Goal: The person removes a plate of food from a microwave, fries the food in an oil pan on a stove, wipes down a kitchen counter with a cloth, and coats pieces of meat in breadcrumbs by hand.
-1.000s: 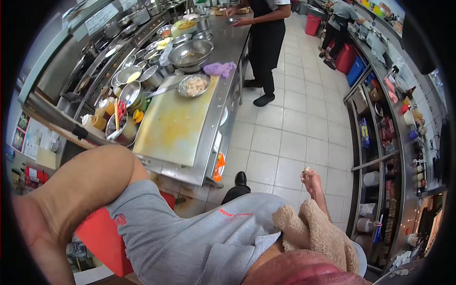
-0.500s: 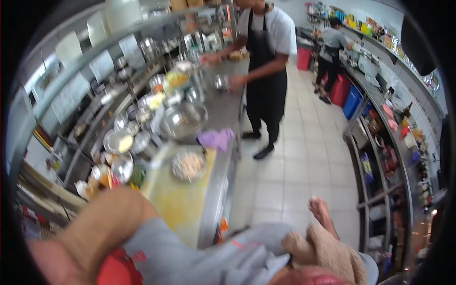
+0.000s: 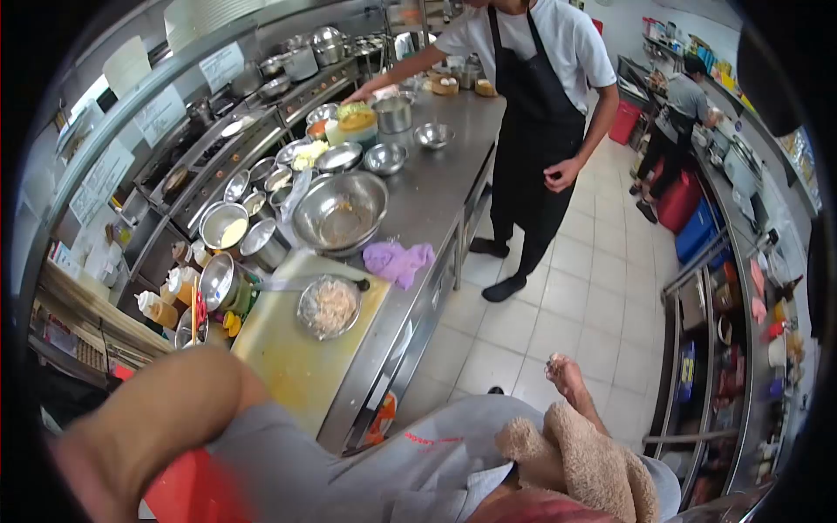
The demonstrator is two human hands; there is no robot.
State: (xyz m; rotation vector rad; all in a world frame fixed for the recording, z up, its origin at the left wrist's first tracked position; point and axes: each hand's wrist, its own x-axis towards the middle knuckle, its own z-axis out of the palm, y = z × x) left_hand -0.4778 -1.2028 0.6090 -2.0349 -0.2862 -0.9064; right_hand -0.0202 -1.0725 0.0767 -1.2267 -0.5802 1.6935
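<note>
My left arm is bent up at the lower left, and the blurred part of my left hand (image 3: 85, 471) is very close to the camera, its fingers out of sight. Away from the counter, over the floor, my right hand (image 3: 565, 373) has its fingers curled together, with pale bits at the fingertips; what they hold, if anything, is too small to name. A metal bowl of pale, raw-looking pieces (image 3: 330, 307) rests on the yellow-stained cutting board (image 3: 301, 370). Beside it lie a knife (image 3: 292, 283) and a purple cloth (image 3: 398, 261). Behind stands a large metal bowl (image 3: 340, 211).
A co-worker in a black apron (image 3: 539, 122) stands by the counter (image 3: 427, 187), one arm reaching over containers. Another person (image 3: 680, 122) works farther back. Squeeze bottles (image 3: 159, 307) stand left of the board. Shelving (image 3: 697, 349) lines the right side. A brown towel (image 3: 597, 453) hangs near my right arm.
The view has tilted up and shifted. The co-worker held a small metal bowl, which now stands on the counter; that person's arm now reaches to the containers. My right hand remains curled.
</note>
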